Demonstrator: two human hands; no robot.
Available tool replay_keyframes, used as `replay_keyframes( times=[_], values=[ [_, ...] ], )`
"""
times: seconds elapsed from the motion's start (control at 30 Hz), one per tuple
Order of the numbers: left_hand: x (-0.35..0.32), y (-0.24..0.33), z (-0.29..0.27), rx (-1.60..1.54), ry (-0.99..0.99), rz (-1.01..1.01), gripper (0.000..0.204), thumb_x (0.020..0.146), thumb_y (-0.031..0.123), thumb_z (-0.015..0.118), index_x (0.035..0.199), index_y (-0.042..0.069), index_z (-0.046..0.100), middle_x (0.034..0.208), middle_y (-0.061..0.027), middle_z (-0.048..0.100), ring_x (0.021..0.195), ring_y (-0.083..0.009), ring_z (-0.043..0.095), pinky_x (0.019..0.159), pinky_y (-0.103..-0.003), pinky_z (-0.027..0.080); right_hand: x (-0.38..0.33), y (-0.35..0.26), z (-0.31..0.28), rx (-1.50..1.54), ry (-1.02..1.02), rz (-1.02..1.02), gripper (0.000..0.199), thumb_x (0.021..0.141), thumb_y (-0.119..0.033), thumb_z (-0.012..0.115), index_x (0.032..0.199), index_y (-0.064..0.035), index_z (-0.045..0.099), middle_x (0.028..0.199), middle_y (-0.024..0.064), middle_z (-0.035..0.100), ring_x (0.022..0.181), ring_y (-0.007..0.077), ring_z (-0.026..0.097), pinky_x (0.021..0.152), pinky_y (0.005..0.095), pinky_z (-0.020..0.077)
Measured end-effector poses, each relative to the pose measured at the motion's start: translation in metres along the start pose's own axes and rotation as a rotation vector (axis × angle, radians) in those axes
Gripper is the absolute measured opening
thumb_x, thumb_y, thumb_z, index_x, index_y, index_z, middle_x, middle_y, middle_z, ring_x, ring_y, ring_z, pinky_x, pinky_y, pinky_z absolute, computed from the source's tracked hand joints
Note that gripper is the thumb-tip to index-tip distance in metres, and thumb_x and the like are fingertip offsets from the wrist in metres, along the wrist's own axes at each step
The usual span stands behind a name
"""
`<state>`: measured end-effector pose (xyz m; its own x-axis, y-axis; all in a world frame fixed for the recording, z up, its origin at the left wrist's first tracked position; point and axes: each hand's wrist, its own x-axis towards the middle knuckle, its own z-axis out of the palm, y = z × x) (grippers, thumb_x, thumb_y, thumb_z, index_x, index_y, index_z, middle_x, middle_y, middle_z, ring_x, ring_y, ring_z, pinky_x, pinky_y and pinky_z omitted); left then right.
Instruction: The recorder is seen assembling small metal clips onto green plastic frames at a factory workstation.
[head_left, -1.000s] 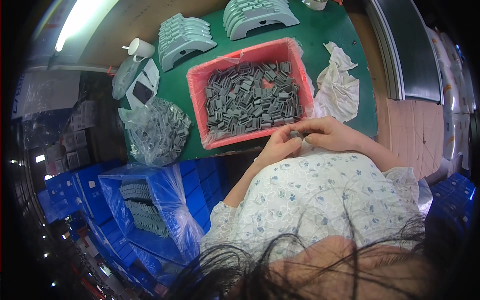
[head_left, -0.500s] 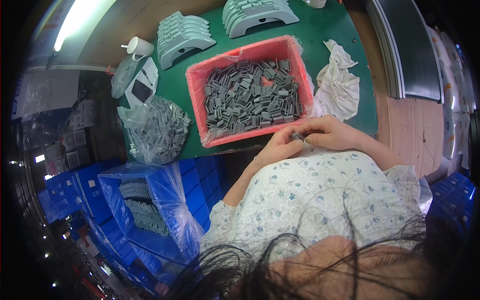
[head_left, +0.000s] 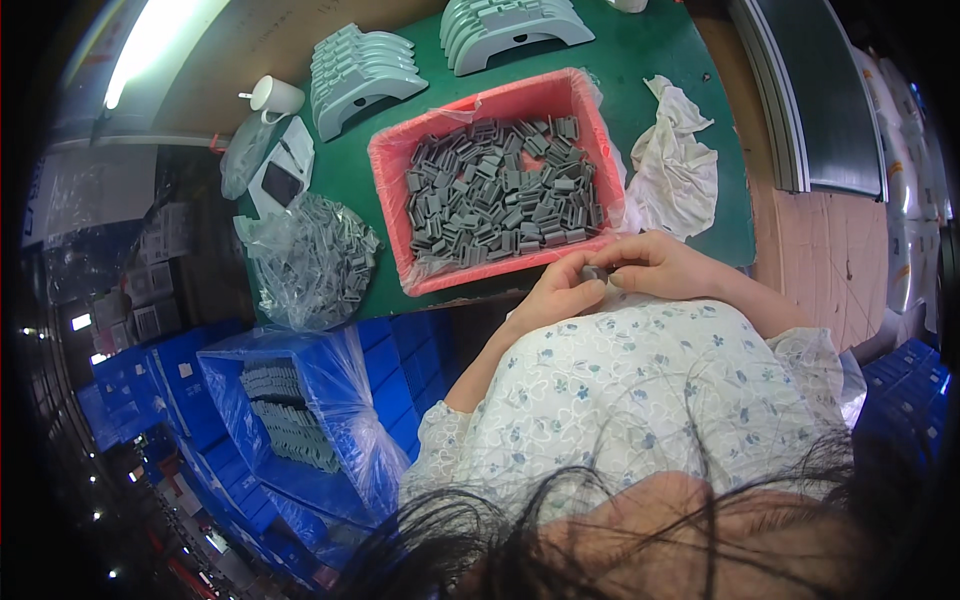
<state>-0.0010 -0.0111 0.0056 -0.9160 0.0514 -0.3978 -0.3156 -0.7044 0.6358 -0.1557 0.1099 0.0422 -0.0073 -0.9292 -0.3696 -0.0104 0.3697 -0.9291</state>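
Observation:
Both my hands meet close to my body, just off the near right corner of a red plastic bin (head_left: 392, 205). Between the fingertips sits a small grey plastic part (head_left: 594, 273), mostly covered by them. My left hand (head_left: 562, 292) is closed on it from the left, thumb laid along it. From the right, my right hand (head_left: 655, 265) pinches the same part with bent fingers. A heap of similar grey clip-like parts (head_left: 500, 190) fills the bin, which has a clear plastic liner over its rim.
The bin stands on a green table (head_left: 735, 215). A crumpled white cloth (head_left: 675, 165) lies right of it. To the left are a clear bag of grey parts (head_left: 315, 265), a phone (head_left: 281, 182) and a white mug (head_left: 276, 96). Curved grey pieces (head_left: 365, 85) stand behind. Below left is a blue lined crate (head_left: 250, 350).
My hands stay together around the small grey part, with hardly any finger movement. The whole view has shifted very slightly.

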Motion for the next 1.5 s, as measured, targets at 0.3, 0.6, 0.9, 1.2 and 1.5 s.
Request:
replay_keyframes(
  times=[0.3, 0.6, 0.9, 1.2, 1.5],
  values=[
    [0.002, -0.004, -0.004, -0.001, -0.018, -0.012, 0.037, 0.080, 0.010, 0.053, 0.114, 0.002, 0.042, 0.091, -0.0025, 0.052, 0.075, -0.0062, 0.052, 0.064, -0.019, 0.043, 0.001, 0.001, 0.000, 0.014, -0.020, -0.004, 0.034, 0.077, -0.007, 0.052, 0.111, -0.0015, 0.053, 0.101, 0.0085, 0.057, 0.093, 0.0137, 0.053, 0.082, 0.0263, 0.0405],
    [0.002, -0.010, -0.009, -0.054, -0.049, -0.029, 0.039, 0.080, 0.012, 0.054, 0.115, 0.002, 0.041, 0.094, -0.0029, 0.051, 0.078, -0.0065, 0.051, 0.066, -0.020, 0.042, 0.001, 0.004, 0.001, 0.029, -0.019, -0.002, 0.031, 0.077, -0.006, 0.053, 0.108, -0.0006, 0.054, 0.100, 0.0088, 0.058, 0.092, 0.0137, 0.053, 0.081, 0.0264, 0.0409],
    [0.002, -0.010, -0.008, -0.026, -0.028, -0.033, 0.042, 0.080, 0.013, 0.055, 0.117, 0.001, 0.039, 0.097, -0.0045, 0.052, 0.083, -0.0080, 0.052, 0.071, -0.021, 0.043, 0.004, 0.009, 0.005, 0.055, 0.041, 0.019, 0.027, 0.078, -0.007, 0.052, 0.104, 0.0003, 0.056, 0.096, 0.0085, 0.059, 0.088, 0.0128, 0.055, 0.078, 0.0253, 0.0423],
    [0.002, -0.010, -0.008, -0.031, -0.042, -0.048, 0.041, 0.080, 0.012, 0.054, 0.116, 0.001, 0.039, 0.097, -0.0049, 0.052, 0.082, -0.0081, 0.052, 0.070, -0.021, 0.043, 0.003, 0.007, 0.001, 0.022, -0.006, 0.001, 0.028, 0.077, -0.008, 0.053, 0.104, 0.0005, 0.056, 0.097, 0.0079, 0.058, 0.090, 0.0127, 0.054, 0.079, 0.0256, 0.0417],
    [0.005, -0.009, 0.000, -0.027, -0.003, 0.035, 0.048, 0.077, 0.017, 0.060, 0.117, 0.001, 0.039, 0.091, -0.0014, 0.051, 0.076, -0.0052, 0.049, 0.065, -0.018, 0.040, 0.009, 0.017, 0.004, 0.273, 0.056, 0.045, 0.026, 0.078, -0.009, 0.055, 0.103, -0.0004, 0.055, 0.094, 0.0059, 0.057, 0.088, 0.0107, 0.052, 0.078, 0.0238, 0.0416]
  ],
)
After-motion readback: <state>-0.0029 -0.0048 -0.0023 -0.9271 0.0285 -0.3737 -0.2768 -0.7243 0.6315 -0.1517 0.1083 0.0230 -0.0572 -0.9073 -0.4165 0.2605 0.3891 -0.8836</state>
